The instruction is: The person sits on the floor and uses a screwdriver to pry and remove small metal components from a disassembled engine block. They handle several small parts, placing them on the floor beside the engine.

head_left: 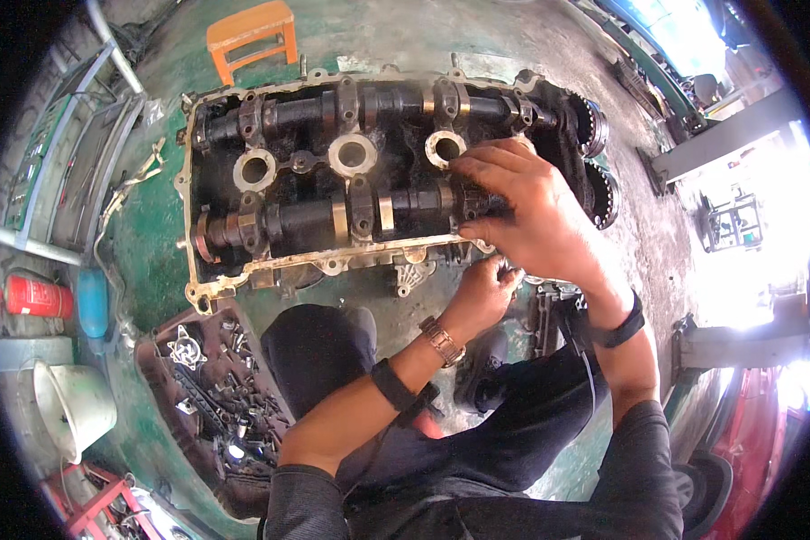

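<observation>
Workshop floor (378, 40), green paint worn to grey in patches, w/ an orange stool (250, 27) beyond the far edge of the work. L side, top to bottom: red fire extinguisher (38, 297) just beside a blue cylinder (91, 302), then a white bucket (94, 414). Nearer, a brown tray (225, 486) holds loose metal parts, incl. a star-shaped piece (185, 349). R side: grey post (738, 135) and, below it, part of a red vehicle (754, 432). Person's L knee (319, 351) stands btwn tray and near edge of the work.

Engine cyl. head (378, 175), open side up, lies crosswise before the person; two camshafts run lengthwise, far (301, 110) and near (301, 216), w/ toothed wheels (603, 193) at the R end. R hand (540, 202) arches over the R part of the near camshaft, hiding that stretch; thumb and fingers are spread well apart, fingertips nr the R-most round port (445, 149). L hand (481, 292), watch (443, 342) on wrist, is just below the R hand, at the near rim of the cyl. head; its fingers are bunched together, but the tips are small and partly hidden, so what they hold, if anything, cannot be told.
</observation>
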`<control>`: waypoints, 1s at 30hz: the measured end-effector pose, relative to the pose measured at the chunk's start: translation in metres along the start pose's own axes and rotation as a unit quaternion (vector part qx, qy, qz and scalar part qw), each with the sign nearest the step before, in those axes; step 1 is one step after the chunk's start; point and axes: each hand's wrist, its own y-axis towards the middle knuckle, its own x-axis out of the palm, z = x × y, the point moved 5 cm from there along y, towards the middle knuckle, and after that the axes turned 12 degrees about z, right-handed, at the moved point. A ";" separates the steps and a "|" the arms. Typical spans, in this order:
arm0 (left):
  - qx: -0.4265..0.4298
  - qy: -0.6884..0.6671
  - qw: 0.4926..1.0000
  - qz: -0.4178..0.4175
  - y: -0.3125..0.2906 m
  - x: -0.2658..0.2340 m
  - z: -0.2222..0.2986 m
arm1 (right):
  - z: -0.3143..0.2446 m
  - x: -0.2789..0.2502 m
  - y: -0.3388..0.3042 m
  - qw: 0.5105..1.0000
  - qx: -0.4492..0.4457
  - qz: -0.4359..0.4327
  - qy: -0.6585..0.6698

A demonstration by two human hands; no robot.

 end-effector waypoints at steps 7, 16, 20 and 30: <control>0.006 0.018 1.000 -0.004 0.000 0.001 -0.005 | 0.000 -0.001 -0.003 1.000 -0.019 0.011 -0.011; -0.004 0.041 0.999 0.006 -0.003 -0.003 -0.001 | 0.002 -0.002 -0.006 1.000 0.001 0.029 -0.007; 0.038 0.036 0.999 0.012 -0.002 -0.003 -0.002 | -0.004 0.002 -0.008 0.998 -0.029 0.051 -0.015; -0.080 0.070 0.994 -0.020 -0.006 -0.008 -0.004 | 0.022 -0.070 -0.023 0.990 -0.005 0.091 -0.111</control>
